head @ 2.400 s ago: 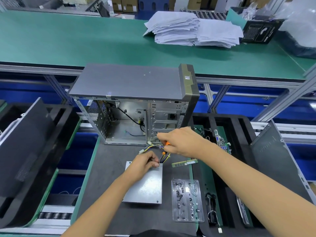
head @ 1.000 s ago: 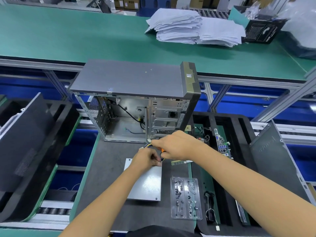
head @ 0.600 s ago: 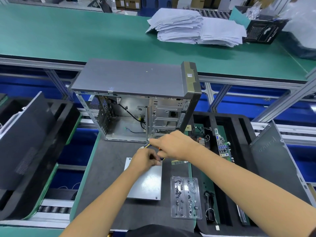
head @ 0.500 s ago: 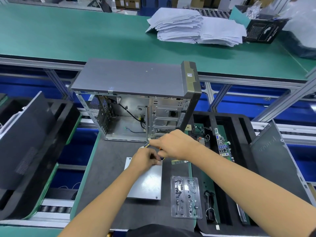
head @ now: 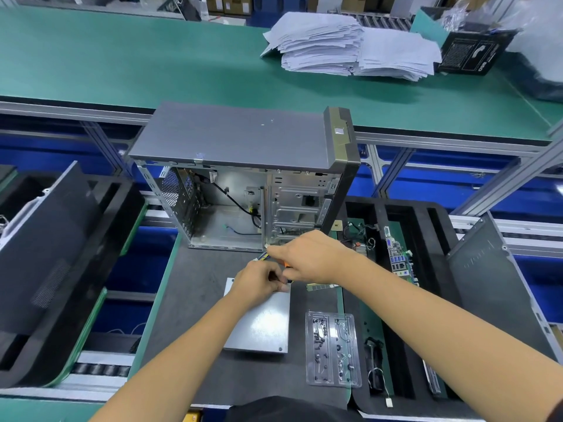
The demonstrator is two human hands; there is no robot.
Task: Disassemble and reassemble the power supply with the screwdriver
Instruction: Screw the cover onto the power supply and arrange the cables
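There is one view only, from a wide-angle camera worn on the person's head. It looks forward and steeply down along both bare forearms, so the left hand [head: 259, 280] and right hand [head: 310, 257] sit close, near the middle of the picture. Just beyond them stands the open grey metal computer case [head: 240, 138], and farther off the long green-topped bench [head: 128, 65] fills the upper part. Straight edges bow toward the borders.

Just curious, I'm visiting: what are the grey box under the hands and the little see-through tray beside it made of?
Grey box: looks like bare sheet metal, dull silvery with a soft sheen and a corner screw. See-through tray: probably thin moulded plastic, glossy, clear, the screws showing through.
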